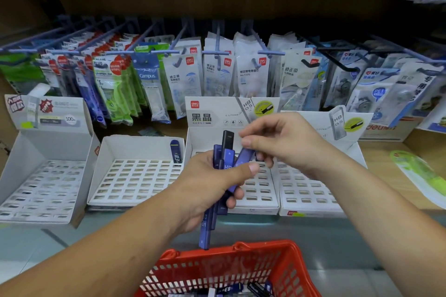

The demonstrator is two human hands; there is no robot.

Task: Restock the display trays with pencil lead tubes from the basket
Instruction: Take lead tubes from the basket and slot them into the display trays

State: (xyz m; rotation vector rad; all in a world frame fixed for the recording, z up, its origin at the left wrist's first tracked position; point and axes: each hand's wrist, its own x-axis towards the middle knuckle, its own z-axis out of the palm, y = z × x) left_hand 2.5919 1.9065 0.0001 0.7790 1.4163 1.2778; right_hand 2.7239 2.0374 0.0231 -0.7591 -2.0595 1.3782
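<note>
My left hand (207, 190) grips a bundle of blue and black pencil lead tubes (223, 164) above the shelf edge. My right hand (284, 142) pinches one blue tube (243, 157) at the top of that bundle. Four white slotted display trays line the shelf: far left (36, 185), second (135, 181), third (260, 198) and fourth (311, 190). One blue tube (175, 151) stands in the second tray's back right corner. The red basket (231, 270) sits below my hands with more tubes (241, 289) inside.
Packets of correction tape (217, 72) hang on blue hooks behind the trays. A green packet (422, 173) lies on the shelf at the right. Tray header cards (217, 113) stand up behind the slots.
</note>
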